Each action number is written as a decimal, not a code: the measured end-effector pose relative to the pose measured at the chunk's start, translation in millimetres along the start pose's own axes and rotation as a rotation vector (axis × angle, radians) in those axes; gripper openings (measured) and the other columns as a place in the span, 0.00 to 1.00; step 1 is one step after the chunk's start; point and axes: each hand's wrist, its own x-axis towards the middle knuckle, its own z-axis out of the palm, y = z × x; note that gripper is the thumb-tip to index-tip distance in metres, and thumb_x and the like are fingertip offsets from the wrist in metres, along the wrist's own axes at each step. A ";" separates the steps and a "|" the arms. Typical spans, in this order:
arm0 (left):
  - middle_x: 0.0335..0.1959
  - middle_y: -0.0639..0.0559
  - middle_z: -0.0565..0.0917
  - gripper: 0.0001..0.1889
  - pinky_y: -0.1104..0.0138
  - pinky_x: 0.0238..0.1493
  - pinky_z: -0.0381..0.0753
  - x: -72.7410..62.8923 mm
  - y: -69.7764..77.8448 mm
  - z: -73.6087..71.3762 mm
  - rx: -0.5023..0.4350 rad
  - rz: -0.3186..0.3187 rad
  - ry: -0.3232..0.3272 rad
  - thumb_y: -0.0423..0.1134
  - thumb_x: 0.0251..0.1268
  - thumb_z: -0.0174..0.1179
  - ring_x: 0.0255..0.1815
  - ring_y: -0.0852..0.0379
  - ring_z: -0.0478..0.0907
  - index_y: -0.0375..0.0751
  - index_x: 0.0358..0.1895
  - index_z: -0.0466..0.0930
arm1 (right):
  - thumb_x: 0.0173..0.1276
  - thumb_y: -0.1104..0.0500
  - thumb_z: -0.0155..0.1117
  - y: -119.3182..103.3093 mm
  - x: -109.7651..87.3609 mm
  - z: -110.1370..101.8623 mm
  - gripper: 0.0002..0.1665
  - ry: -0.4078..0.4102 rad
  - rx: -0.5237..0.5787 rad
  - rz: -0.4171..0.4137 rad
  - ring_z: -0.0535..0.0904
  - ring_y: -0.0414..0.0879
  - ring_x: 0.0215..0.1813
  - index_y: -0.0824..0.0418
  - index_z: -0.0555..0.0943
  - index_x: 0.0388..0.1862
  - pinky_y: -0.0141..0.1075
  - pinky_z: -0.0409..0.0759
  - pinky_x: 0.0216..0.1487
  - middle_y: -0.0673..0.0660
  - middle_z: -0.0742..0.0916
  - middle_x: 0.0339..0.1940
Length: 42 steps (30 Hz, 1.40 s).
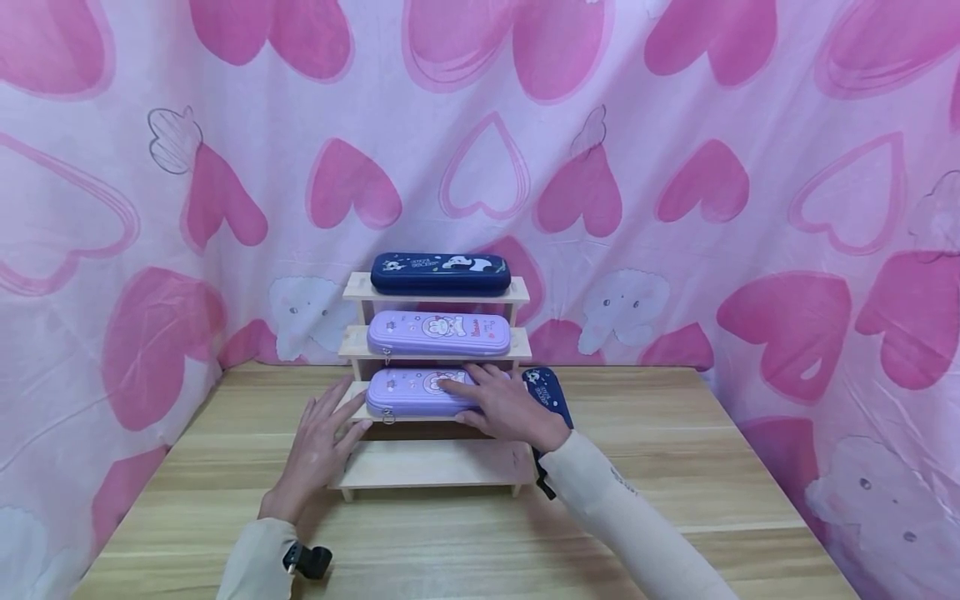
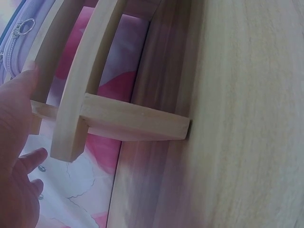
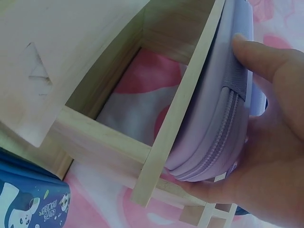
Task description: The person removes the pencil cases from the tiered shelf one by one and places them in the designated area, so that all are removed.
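Note:
A wooden tiered shelf (image 1: 420, 463) stands on the table, with a purple pencil case (image 1: 405, 392) on its second tier from the bottom. My right hand (image 1: 510, 404) holds this case's right end, thumb at the front edge and fingers over the top. In the right wrist view the thumb presses the zipped side of the purple case (image 3: 209, 123). My left hand (image 1: 318, 437) is at the shelf's left end with fingers spread, a fingertip at the tier edge by the case. The left wrist view shows that hand (image 2: 16, 142) beside the wooden tier ends (image 2: 71, 128).
Another purple pencil case (image 1: 438, 333) lies one tier up, and a dark blue panda case (image 1: 441, 274) on the top tier. A second dark blue case (image 1: 546, 390) is on the table right of the shelf. Pink heart-patterned cloth (image 1: 352, 183) hangs behind.

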 end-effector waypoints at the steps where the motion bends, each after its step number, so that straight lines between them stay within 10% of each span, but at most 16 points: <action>1: 0.80 0.43 0.59 0.25 0.37 0.78 0.46 0.0 0.1 0.0 0.001 -0.004 -0.003 0.48 0.72 0.59 0.79 0.36 0.54 0.48 0.70 0.73 | 0.73 0.40 0.59 0.1 0.3 -0.2 0.34 -0.003 0.003 0.000 0.65 0.62 0.75 0.35 0.65 0.76 0.79 0.54 0.68 0.60 0.69 0.77; 42: 0.81 0.43 0.57 0.26 0.37 0.78 0.45 -0.7 3.4 -0.1 -0.007 -0.040 -0.028 0.51 0.74 0.56 0.80 0.36 0.53 0.47 0.71 0.71 | 0.69 0.50 0.67 -2.1 -0.2 9.8 0.32 0.127 0.104 0.000 0.70 0.58 0.69 0.34 0.73 0.71 0.81 0.50 0.67 0.51 0.72 0.75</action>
